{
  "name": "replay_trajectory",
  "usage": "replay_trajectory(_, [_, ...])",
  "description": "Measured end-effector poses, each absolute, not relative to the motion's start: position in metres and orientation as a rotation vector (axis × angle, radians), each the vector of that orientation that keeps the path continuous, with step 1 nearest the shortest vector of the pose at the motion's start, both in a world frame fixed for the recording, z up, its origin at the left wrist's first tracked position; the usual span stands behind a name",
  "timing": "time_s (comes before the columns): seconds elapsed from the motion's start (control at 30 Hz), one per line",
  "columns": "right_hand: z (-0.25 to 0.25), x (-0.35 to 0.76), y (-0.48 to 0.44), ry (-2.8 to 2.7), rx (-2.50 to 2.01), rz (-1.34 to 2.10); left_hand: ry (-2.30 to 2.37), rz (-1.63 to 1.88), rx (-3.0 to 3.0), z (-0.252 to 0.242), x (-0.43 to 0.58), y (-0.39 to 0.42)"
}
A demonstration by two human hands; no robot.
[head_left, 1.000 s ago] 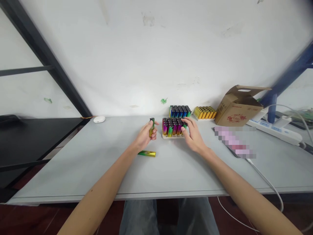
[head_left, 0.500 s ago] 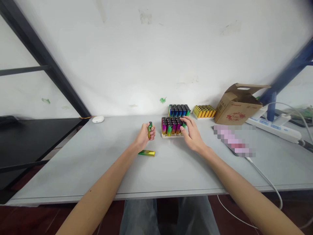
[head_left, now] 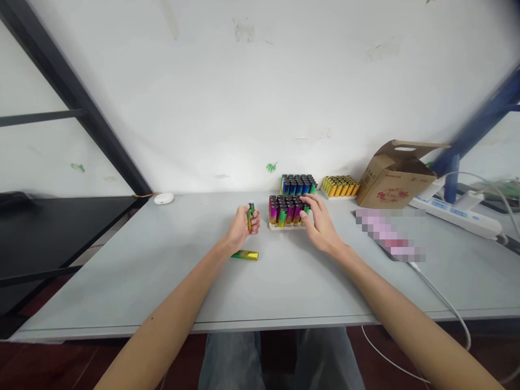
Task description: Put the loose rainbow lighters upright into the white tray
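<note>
My left hand (head_left: pixel 242 225) is closed around a green-and-yellow lighter (head_left: pixel 250 216), held upright with its black top at my thumb. Below that hand another yellow-green lighter (head_left: pixel 248 254) lies on its side, one end hidden by my wrist. A pale rack (head_left: pixel 280 226) carries rows of upright lighters, mostly purple and gold with black tops, and a green lighter (head_left: pixel 281 218) stands in its front row. At the rack's right end, my right hand (head_left: pixel 320 225) has its thumb and fingers around a green lighter (head_left: pixel 306 208) that still stands in the rack.
Behind stand a block of blue-green lighters (head_left: pixel 298 185) and a tray of yellow ones (head_left: pixel 340 187). An open cardboard box (head_left: pixel 398 181), a power strip (head_left: pixel 459 214) and a blurred phone (head_left: pixel 385 235) with its cable are on the right. A white case (head_left: pixel 163 199) lies at the left.
Both hands hold almost the same places. The whole view has shifted very slightly; the lighters and rack look unmoved.
</note>
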State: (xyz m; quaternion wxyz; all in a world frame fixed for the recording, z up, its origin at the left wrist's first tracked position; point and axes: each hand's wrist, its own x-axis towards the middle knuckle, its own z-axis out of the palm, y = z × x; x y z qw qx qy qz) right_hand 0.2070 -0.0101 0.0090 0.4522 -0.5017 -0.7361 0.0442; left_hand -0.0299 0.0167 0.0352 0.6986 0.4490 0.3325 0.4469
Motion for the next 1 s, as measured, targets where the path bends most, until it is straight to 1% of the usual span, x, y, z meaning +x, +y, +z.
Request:
replay_trajectory(0.43, [0.0085,0.2075,-0.0095,-1.812,-1.241,0.113,0.747,0.948,1.013,0.0326,-0.0272,0.0168])
replay_trajectory(0.63, [0.0079,0.2081,-0.0084,-1.808,-1.238,0.112,0.659,0.984,0.973,0.0292,-0.0302,0.0190])
replay_trajectory(0.77, [0.0098,0.2074,-0.0101,-1.806,-1.239,0.122,0.699,0.999,0.966,0.0285,-0.0296,0.0188])
replay_trajectory(1.0, [0.0103,0.2066,-0.0103,-1.800,-1.252,0.113,0.729,0.938,1.113,0.0294,-0.0286,0.0124])
